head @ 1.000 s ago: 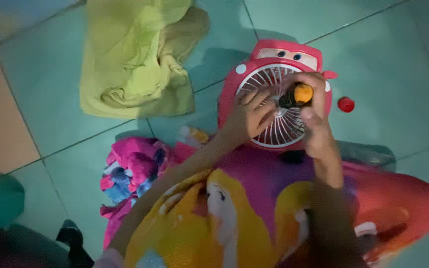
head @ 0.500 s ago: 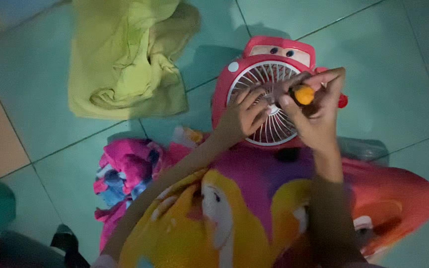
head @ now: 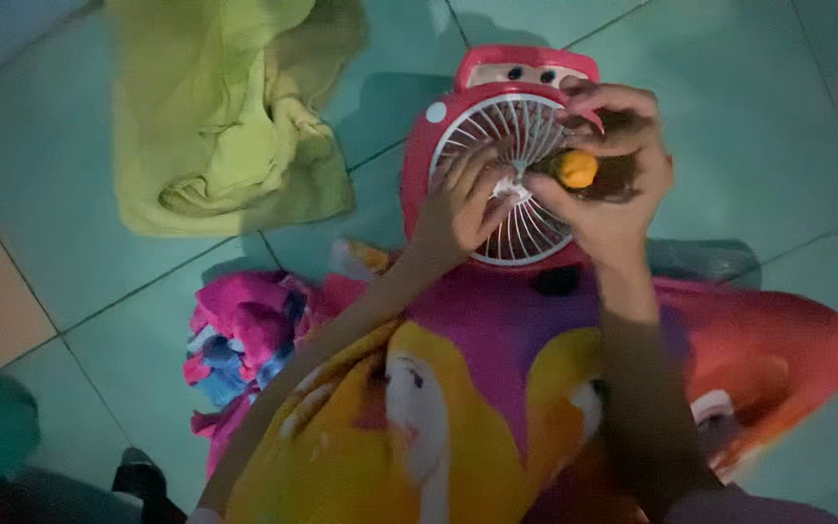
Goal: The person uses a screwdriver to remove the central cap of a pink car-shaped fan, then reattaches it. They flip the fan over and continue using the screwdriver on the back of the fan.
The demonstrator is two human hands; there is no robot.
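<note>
While the small red fan (head: 497, 165) lay face-up on the teal tiled floor (head: 758, 116), both hands met over its white round grille (head: 511, 126). The right hand (head: 605, 194) was curled closed around an orange-ended tool (head: 575, 169), probably a screwdriver handle, with the tip aimed down into the grille near its centre; the shaft itself was hidden by the fingers. The left hand (head: 460, 206) lay half open, its fingers spread flat across the left part of the grille, pressing on it rather than gripping anything.

Judged from this pose, the work would go best with the tool kept straight up and down over its seat, so that it did not slip across the thin white ribs, and with the flat hand bearing down steadily, so that the light plastic body could not twist on the smooth tile. Whether the tip actually sat in a screw could not be told.

Just below the fan spread a bright printed cloth (head: 458, 388) in yellow, purple and red. A crumpled yellow-green towel (head: 225, 126) lay well apart at the upper left, and a pink and blue bundle of fabric (head: 240, 335) sat beside the left forearm.
</note>
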